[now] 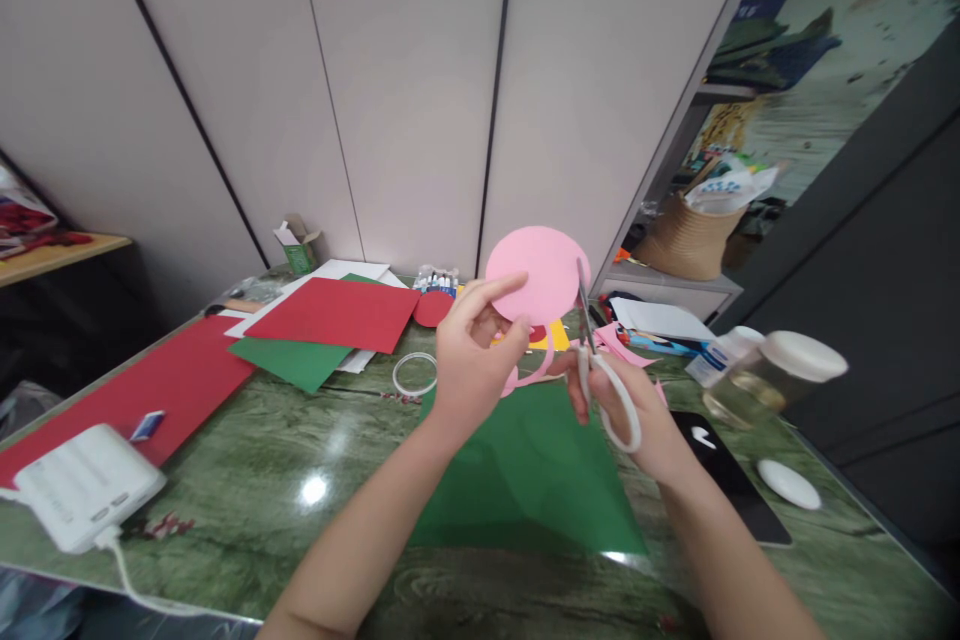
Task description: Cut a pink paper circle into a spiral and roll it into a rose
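Between the thumb and fingers of my left hand (480, 345) is a round pink paper disc (536, 270), held up above the table. My right hand (626, 400) grips white-handled scissors (587, 315), whose blades meet the disc's right edge. A thin curved pink paper strip (546, 360) hangs below the disc. Under both hands a green paper sheet (525, 470) lies flat. Pink paper scraps (622, 345) are scattered behind my right hand. Left of my left hand sit a white ring (415, 375) and a red paper circle (433, 309).
Red sheets (330, 310) and green paper (296, 360) overlap at the left. A white power adapter (90, 485) with a cable sits front left. At the right are a lidded jar (772, 380), a black phone (727, 480) and a white oval object (789, 484). Cabinet panels (405, 90) stand behind.
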`<state>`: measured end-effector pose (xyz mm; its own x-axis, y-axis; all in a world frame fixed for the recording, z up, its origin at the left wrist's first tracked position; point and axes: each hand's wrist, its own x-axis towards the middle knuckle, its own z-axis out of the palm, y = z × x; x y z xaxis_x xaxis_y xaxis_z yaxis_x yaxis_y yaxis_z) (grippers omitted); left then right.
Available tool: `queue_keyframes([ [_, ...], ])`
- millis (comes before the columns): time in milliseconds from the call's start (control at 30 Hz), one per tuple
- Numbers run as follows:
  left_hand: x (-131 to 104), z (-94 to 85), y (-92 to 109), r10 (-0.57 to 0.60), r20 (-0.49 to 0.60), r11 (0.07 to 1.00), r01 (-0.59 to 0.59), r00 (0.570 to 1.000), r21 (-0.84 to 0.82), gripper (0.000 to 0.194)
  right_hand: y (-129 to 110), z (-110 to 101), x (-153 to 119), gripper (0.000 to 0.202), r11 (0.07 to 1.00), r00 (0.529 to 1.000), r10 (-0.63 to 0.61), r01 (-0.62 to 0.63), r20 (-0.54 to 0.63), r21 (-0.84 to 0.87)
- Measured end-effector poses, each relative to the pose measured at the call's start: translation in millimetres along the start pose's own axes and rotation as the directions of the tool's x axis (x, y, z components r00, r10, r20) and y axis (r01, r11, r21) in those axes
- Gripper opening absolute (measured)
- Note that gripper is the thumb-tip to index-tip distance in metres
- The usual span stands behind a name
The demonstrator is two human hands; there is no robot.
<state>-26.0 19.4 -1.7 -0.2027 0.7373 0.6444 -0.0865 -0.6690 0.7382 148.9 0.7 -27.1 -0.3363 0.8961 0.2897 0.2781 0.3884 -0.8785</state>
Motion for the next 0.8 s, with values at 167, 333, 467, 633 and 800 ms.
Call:
queue_keyframes([
  [167,0.0,0.2,-0.9,-0.021,0.001,0.998,0.021,1.000,-0.058,0.030,0.5,-1.0,0.1,0.053,1.000,1.000,0.012,-0.012,0.003,-0.009],
  [333,0.5,-0.8,-0.8,-0.011,-0.013,0.999,0.011,1.000,-0.035,0.025,2.5,-1.5,0.5,0.054,1.000,1.000,0.015,-0.015,0.004,-0.027],
  [467,0.1,-1.5,-2.1,-0.014,-0.017,0.999,0.013,1.000,-0.039,0.027,1.1,-0.8,1.5,0.056,0.999,0.999,0.033,-0.033,-0.001,-0.019],
  [633,0.6,-0.8,-5.1,-0.010,-0.035,0.997,0.007,0.999,-0.078,0.032,0.3,0.6,1.9,0.055,0.999,0.999,0.045,-0.045,0.009,0.003],
  [800,0.7,0.2,-4.7,-0.011,-0.018,0.995,0.009,1.000,-0.099,0.034,3.6,-0.7,-0.3,0.055,1.000,0.999,0.022,-0.022,0.027,0.013],
])
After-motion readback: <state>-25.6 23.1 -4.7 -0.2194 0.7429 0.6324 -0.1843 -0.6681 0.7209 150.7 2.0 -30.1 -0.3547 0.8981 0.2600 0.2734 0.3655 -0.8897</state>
